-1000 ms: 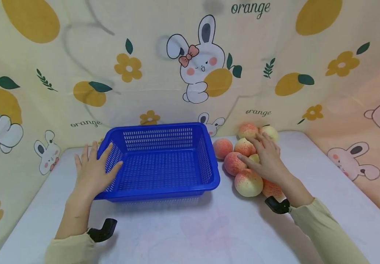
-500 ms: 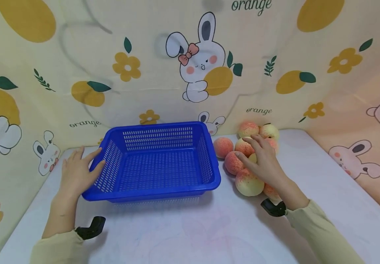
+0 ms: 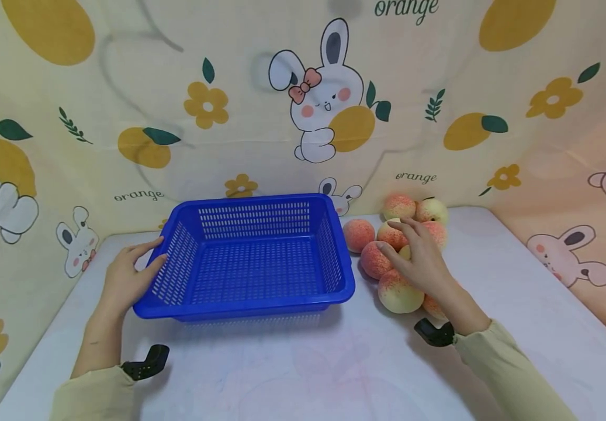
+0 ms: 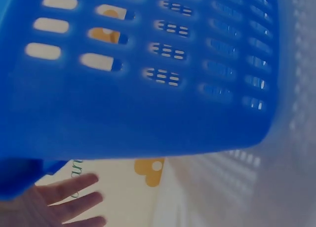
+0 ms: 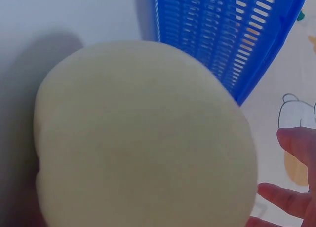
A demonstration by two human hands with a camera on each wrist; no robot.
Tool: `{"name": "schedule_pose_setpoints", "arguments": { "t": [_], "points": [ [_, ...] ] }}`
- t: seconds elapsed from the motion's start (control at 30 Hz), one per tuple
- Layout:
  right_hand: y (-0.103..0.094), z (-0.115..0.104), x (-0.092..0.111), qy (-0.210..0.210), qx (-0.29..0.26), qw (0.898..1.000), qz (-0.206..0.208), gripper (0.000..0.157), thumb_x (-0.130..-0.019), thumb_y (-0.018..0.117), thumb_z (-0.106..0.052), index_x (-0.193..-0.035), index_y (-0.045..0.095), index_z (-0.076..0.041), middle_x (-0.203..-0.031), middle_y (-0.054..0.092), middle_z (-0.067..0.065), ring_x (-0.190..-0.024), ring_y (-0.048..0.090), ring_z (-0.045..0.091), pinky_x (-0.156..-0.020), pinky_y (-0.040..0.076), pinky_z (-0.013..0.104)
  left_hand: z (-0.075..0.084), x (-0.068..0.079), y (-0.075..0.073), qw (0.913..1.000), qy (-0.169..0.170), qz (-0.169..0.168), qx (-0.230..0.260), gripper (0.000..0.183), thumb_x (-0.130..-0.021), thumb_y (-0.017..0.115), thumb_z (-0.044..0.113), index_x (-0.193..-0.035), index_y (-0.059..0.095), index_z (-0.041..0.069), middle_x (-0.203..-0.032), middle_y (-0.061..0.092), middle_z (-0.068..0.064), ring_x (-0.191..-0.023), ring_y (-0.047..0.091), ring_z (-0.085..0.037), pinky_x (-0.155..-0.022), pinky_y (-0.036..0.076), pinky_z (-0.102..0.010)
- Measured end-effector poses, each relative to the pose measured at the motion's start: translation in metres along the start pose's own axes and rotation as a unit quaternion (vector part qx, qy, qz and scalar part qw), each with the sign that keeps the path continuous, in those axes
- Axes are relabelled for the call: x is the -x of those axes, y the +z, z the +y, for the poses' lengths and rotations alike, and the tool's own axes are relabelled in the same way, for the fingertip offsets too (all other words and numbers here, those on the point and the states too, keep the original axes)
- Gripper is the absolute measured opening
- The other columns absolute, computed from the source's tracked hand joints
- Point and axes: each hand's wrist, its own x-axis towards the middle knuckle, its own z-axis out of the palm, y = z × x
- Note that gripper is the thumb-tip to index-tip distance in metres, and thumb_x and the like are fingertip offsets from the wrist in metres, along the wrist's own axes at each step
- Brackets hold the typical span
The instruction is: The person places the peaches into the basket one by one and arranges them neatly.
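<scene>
A: "Head cam, what've we got?"

B: "Our L hand (image 3: 126,280) is at the L rim of the blue basket (image 3: 245,307), thumb at the edge; our R hand (image 3: 425,263) is spread over the peaches (image 3: 400,295), nothing gripped. Basket & peaches sit on the desk (image 3: 281,362), peaches just R of basket."

A: "L wrist cam?"

B: "We get 3 L fingers (image 4: 76,207) straight & apart, not curled round the rim; head cam hides most of those."

A: "R wrist?"

B: "Mostly 1 pale peach (image 5: 148,138), v. close, R fingers (image 5: 289,202) spread beyond it."
</scene>
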Motion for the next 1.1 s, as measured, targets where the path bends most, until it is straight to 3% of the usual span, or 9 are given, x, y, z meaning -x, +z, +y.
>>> {"name": "schedule_pose_setpoints", "arguments": {
  "t": [0.17, 0.4, 0.5, 0.8, 1.0, 1.1],
  "points": [
    [0.000, 0.004, 0.002, 0.018, -0.006, 1.000, -0.008, 0.056, -0.092, 0.063, -0.033, -0.132, 0.050, 0.003, -0.141, 0.039, 0.029, -0.132, 0.034, 0.046, -0.105, 0.028, 0.064, -0.002, -0.001, 0.002, 0.9978, -0.028, -0.036, 0.049, 0.057, -0.101, 0.040, 0.039, -0.149, 0.033, 0.009, -0.136, 0.041, -0.036, -0.122, 0.041, -0.056, -0.093, 0.041, -0.068],
    [0.001, 0.012, 0.004, 0.028, -0.027, 0.999, 0.009, 0.050, -0.092, 0.065, -0.025, -0.128, 0.052, 0.006, -0.130, 0.048, 0.027, -0.119, 0.044, 0.043, -0.095, 0.037, 0.060, -0.003, -0.001, 0.005, 0.9902, -0.051, -0.077, 0.105, 0.062, -0.100, 0.039, 0.045, -0.152, 0.024, 0.015, -0.138, 0.039, -0.038, -0.113, 0.051, -0.055, -0.084, 0.051, -0.059],
    [0.000, 0.014, 0.003, 0.048, -0.042, 0.998, 0.008, 0.051, -0.092, 0.065, -0.027, -0.129, 0.052, 0.005, -0.128, 0.050, 0.027, -0.118, 0.045, 0.043, -0.095, 0.037, 0.061, -0.005, -0.001, 0.004, 0.9870, -0.058, -0.083, 0.125, 0.063, -0.100, 0.040, 0.046, -0.153, 0.023, 0.017, -0.141, 0.035, -0.039, -0.116, 0.049, -0.056, -0.086, 0.050, -0.059],
    [-0.005, 0.017, 0.000, 0.163, -0.074, 0.984, -0.018, 0.064, -0.091, 0.062, -0.044, -0.138, 0.047, -0.002, -0.139, 0.046, 0.024, -0.128, 0.041, 0.045, -0.101, 0.035, 0.060, -0.007, 0.001, 0.001, 0.9836, -0.060, -0.091, 0.144, 0.064, -0.101, 0.039, 0.046, -0.154, 0.019, 0.016, -0.141, 0.035, -0.039, -0.116, 0.050, -0.056, -0.082, 0.053, -0.056],
    [-0.007, 0.023, 0.001, 0.187, -0.095, 0.977, -0.031, 0.070, -0.087, 0.065, -0.048, -0.137, 0.047, -0.003, -0.142, 0.046, 0.021, -0.128, 0.042, 0.041, -0.099, 0.039, 0.055, -0.008, 0.000, 0.003, 0.9823, -0.062, -0.092, 0.150, 0.064, -0.100, 0.039, 0.045, -0.154, 0.019, 0.016, -0.139, 0.037, -0.039, -0.111, 0.054, -0.054, -0.076, 0.056, -0.052],
    [-0.006, 0.023, -0.001, 0.189, -0.096, 0.977, -0.034, 0.070, -0.086, 0.066, -0.049, -0.137, 0.048, -0.003, -0.136, 0.050, 0.022, -0.123, 0.046, 0.040, -0.092, 0.045, 0.051, -0.007, -0.001, 0.004, 0.9821, -0.063, -0.092, 0.152, 0.064, -0.100, 0.040, 0.045, -0.154, 0.019, 0.016, -0.139, 0.038, -0.039, -0.109, 0.056, -0.054, -0.075, 0.056, -0.051]
  ]
}}
